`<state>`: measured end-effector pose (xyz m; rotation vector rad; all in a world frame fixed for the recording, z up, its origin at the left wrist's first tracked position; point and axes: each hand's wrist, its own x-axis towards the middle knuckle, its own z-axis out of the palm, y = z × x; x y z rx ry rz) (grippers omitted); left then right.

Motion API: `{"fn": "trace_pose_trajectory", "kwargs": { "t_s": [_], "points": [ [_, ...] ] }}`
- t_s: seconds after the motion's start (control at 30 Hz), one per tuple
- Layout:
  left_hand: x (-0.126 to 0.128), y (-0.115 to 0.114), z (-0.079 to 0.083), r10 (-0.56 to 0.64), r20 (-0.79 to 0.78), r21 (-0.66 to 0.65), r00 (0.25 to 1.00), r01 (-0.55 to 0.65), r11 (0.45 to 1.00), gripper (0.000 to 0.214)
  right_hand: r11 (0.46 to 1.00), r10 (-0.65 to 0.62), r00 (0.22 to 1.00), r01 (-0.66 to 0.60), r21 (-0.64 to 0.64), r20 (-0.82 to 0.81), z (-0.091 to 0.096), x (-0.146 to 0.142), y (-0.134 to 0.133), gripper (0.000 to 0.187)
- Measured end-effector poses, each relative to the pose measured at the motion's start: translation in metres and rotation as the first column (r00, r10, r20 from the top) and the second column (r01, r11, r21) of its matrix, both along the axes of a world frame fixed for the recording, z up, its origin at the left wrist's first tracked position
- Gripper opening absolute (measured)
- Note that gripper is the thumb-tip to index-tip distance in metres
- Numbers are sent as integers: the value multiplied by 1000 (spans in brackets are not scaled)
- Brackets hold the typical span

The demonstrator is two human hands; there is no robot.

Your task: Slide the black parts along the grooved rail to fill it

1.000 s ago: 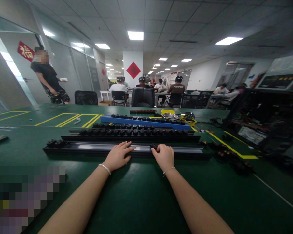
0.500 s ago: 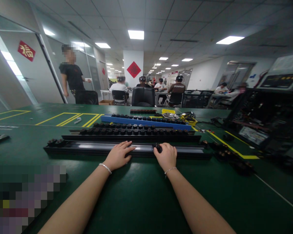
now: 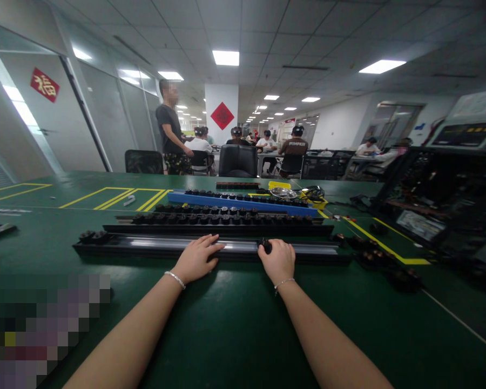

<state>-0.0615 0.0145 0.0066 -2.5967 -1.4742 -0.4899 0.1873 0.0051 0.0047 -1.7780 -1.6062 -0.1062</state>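
Note:
A long black channel rail (image 3: 146, 244) with a shiny inner strip lies across the green table before me. My left hand (image 3: 196, 259) rests on its near edge, fingers spread over the strip. Further right, my right hand (image 3: 278, 259) is closed around a small black round module (image 3: 266, 246) that sits at the channel; most of it is hidden by my fingers. Two similar black modules (image 3: 93, 236) sit in the left end of the rail. Right of the rail lie several more dark modules (image 3: 375, 256).
Behind the rail stand a second black rail filled with modules (image 3: 214, 219) and a blue rail (image 3: 243, 204). A metal dish (image 3: 283, 193) is near a yellow tray (image 3: 279, 185). An opened equipment case (image 3: 433, 200) stands right. One person (image 3: 170, 129) walks beyond the table.
My right hand has shifted slightly right along the rail with the black module. My left hand stays put. The person in the background has walked to the right.

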Motion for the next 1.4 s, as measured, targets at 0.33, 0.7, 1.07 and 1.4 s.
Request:
{"fn": "trace_pose_trajectory", "kwargs": {
  "t_s": [0.33, 0.7, 1.07, 1.4],
  "points": [
    [1, -2, 3, 2, -4, -15, 1000, -2, 1000, 46, 998, -56, 998, 56, -8, 9, 2, 5, -1, 27],
    [0, -1, 3, -11, -1, -12, 1000, 11, 1000, 46, 996, -83, 997, 83, 21, 6, -3, 13, 3, 27],
    [-1, 0, 1, -10, 12, -10, 1000, 11, 1000, 46, 992, -128, 992, 128, 20, -3, -2, 19, 3, 29],
    [0, 0, 2, -13, -1, -5, 1000, 13, 1000, 46, 989, -147, 989, 147, 14, 5, 0, 24, 2, 29]
  ]
}}
